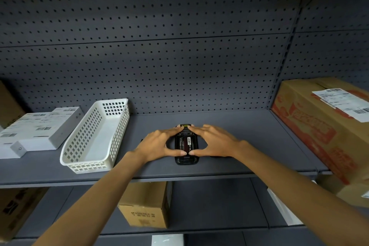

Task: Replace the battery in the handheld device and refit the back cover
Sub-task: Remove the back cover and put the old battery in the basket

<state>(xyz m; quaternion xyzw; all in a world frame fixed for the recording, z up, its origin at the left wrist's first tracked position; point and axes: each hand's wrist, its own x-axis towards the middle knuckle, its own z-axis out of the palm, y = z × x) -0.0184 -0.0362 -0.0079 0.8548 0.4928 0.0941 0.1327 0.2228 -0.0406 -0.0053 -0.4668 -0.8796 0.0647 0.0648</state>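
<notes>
A black handheld device (186, 160) lies face down on the grey shelf (255, 138), its back cover off. A battery (186, 143) with a red label sits in the open bay. My left hand (157, 144) and my right hand (215, 142) frame the device from either side. Both thumbs touch the battery's lower edge, and the index fingertips meet on the device's top end, so each hand pinches the device lengthwise. A dark shape (219, 156) under my right hand could be the cover; I cannot tell.
A white perforated basket (68, 152) stands to the left of the device, with white labelled boxes (40, 132) beyond it. A large cardboard box (319, 126) fills the shelf's right end. Pegboard backs the shelf. More cardboard boxes (145, 203) stand on the shelf below.
</notes>
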